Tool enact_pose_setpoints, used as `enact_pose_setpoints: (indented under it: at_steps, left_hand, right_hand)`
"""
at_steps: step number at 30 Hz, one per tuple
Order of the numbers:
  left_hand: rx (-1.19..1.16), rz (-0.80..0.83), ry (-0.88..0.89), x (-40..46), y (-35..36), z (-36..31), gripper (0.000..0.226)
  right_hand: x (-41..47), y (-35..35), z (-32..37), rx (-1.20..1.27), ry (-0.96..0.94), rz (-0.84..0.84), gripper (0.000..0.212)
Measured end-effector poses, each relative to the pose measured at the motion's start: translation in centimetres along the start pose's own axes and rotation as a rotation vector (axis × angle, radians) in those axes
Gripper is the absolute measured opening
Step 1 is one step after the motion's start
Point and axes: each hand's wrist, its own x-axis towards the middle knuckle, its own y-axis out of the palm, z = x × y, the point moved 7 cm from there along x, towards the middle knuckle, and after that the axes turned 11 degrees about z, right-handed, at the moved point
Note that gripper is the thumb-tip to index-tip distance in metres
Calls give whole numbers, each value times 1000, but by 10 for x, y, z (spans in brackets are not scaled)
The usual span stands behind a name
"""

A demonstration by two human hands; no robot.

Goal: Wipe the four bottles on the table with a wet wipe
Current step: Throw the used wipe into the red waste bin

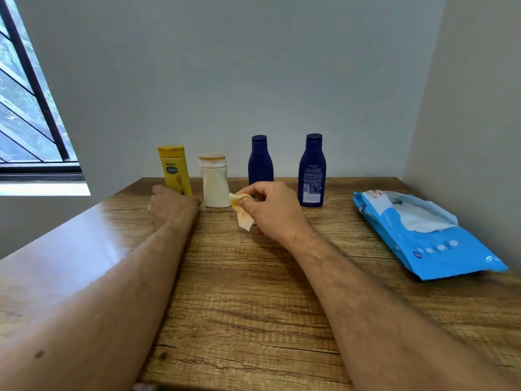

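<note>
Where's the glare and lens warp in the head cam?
Head view: daylight from the window throws a pale glare across the table's left strip, washing out the grain there; wide-angle warp slants the window bars and the right wall. Bottles stay sharp: the yellow bottle's label is readable. The right hand, pinching the stained wipe, shows slight softness.

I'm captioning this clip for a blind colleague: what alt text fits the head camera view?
A person's right hand pinches a stained wet wipe over a wooden table, while the left hand rests at the base of a yellow bottle. A white bottle and two dark blue bottles stand alongside; a blue wipes pack lies right.
</note>
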Motion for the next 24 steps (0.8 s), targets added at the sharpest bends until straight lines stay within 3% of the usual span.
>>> enact_pose_setpoints:
  at_steps: [6, 10, 14, 19, 24]
  left_hand:
    - [-22, 4, 46, -5, -3, -1, 107]
    - [-144, 25, 71, -18, -16, 5, 81]
    - [-186, 146, 85, -45, -38, 14, 59]
    - [64, 132, 318, -101, -111, 24, 61]
    - [192, 33, 279, -117, -210, 71, 60]
  right_hand:
    - [-1, -2, 0, -5, -4, -13, 17]
    - [-4, -5, 3, -19, -12, -28, 16]
    - [-8, -1, 16, 0, -31, -22, 17]
    - [-16, 12, 55, -6, -118, 9, 8]
    - [-26, 50, 118, -104, -206, 132, 8]
